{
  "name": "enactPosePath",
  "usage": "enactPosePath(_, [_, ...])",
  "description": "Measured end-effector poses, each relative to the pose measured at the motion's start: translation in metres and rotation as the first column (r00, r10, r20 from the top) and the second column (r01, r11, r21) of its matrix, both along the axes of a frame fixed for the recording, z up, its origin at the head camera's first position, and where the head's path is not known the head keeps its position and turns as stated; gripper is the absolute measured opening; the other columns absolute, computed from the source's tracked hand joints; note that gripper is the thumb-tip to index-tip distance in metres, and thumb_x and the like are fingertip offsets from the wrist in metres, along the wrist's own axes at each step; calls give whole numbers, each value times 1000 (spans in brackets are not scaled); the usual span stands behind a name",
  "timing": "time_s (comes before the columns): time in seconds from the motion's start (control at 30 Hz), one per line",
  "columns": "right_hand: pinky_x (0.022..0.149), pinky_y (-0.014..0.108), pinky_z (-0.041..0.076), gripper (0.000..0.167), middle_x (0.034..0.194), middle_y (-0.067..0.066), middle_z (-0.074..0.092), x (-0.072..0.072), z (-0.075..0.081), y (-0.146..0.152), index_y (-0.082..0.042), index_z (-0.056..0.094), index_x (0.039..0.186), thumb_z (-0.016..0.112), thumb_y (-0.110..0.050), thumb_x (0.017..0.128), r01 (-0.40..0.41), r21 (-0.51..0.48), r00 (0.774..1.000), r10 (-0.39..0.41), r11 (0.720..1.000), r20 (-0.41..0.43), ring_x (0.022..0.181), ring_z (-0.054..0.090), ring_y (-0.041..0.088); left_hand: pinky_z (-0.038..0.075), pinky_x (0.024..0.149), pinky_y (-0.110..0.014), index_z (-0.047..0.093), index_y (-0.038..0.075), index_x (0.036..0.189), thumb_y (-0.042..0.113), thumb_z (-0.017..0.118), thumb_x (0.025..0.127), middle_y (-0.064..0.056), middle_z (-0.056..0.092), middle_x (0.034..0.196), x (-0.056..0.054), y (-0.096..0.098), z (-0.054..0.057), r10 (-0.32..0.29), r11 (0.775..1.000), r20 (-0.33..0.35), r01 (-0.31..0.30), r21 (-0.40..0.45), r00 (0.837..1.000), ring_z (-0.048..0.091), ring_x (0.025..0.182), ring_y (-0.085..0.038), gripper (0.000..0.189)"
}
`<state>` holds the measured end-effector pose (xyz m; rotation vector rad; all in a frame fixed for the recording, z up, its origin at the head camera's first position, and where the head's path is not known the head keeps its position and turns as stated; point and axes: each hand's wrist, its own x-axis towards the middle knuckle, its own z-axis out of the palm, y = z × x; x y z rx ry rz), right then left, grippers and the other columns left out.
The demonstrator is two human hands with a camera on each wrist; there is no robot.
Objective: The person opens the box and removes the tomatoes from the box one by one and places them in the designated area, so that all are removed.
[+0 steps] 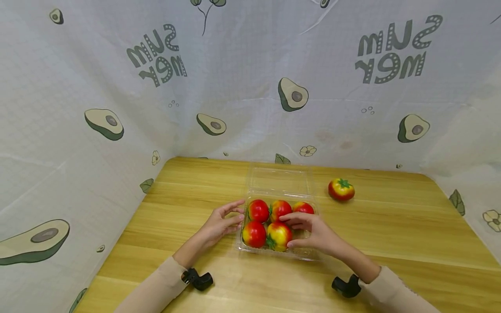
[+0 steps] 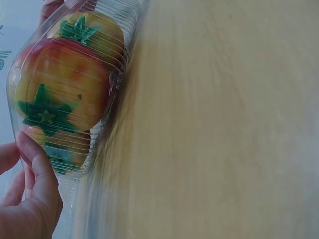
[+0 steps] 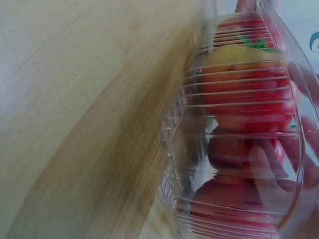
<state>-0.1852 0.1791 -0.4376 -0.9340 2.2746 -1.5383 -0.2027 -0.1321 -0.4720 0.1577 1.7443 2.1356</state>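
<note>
Where the cloth hangs: behind your work, the pale cloth [image 1: 242,65] shows printed avocados, flowers and leaves, plus grey lettering [image 1: 399,48] that runs backwards; un-mirrored, it spells "SUM MER", twice over.
Counter: your wood-grain counter [image 1: 375,230] carries the box and all the fruit.
Clear box: you have the plastic box [image 1: 278,254] in front of you, its lid [image 1: 279,180] folded back on the far side. Packing looks like the step in hand: five red-and-yellow fruits [image 1: 258,211] lie inside, three in the far row and two in the near row, leaving a gap at the near right.
Right hand: your right hand [image 1: 315,230] reaches in from the right and grasps the near-middle fruit [image 1: 279,237], fingers over its top, thumb at its near side.
Left hand: your left hand [image 1: 221,224] is at the box's left rim, fingers relaxed and holding no fruit; you are probably steadying the box.
Loose fruit: well apart to the right of the box, the sixth fruit [image 1: 341,189] sits on the counter, green leaf-cap up. Your next move seems to call for settling the grasped fruit, letting go, then bringing this one to the gap.
Labels: you can read no brand or sticker on box or fruit.
</note>
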Motion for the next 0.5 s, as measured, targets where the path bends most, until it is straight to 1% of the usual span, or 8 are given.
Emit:
enactPosePath(0.27, [94,52,50,57,128,19,61,0,-1,-3,2,62,129,85,-5,78,4,21,1000,-4,1000,8,108,61,22,56,74,-21,43,2,149,1,62,98,-11,52,119,0,0,-1,-1,1000,0,1,-8,1000,61,81,-13,55])
enactPosePath(0.37, [93,52,51,58,127,18,61,1,-1,-3,2,62,129,86,-6,77,8,31,1000,-8,1000,1,108,61,23,56,74,-21,44,2,149,1,62,98,-11,52,119,0,0,-1,2,1000,0,-2,-7,1000,61,81,-13,55])
enactPosePath(0.5, [90,52,52,58,126,20,62,2,-1,-4,2,62,128,86,-6,76,7,39,999,-6,999,-37,107,61,30,56,74,-22,45,4,149,1,62,97,-10,52,119,1,0,0,10,1000,6,-10,-6,1000,62,81,-13,54])
